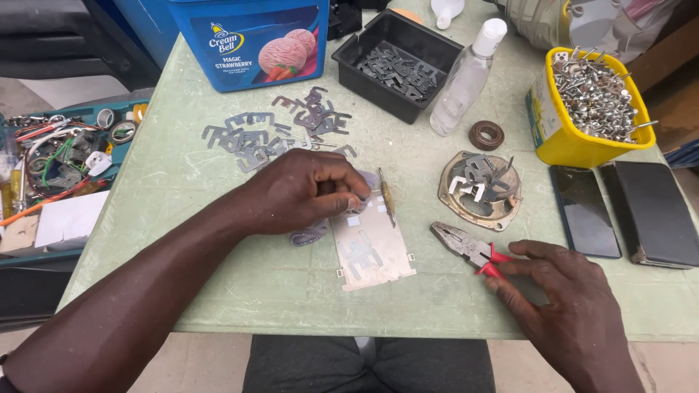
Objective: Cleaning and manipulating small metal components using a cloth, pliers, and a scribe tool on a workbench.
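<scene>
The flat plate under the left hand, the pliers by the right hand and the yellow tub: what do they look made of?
Flat plate: thin sheet metal, it seems, dull silver with punched square holes and notched edges. Pliers: grey, worn-looking metal head, likely steel; glossy red grips, probably plastic or rubber. Yellow tub: smooth glossy walls, likely plastic, filled with shiny metal pieces.

Your left hand (302,191) presses down on the upper left corner of the flat metal plate (371,244) on the tabletop (182,182). Your right hand (564,302) touches the red-handled pliers (470,249) just beside the plate.
</scene>
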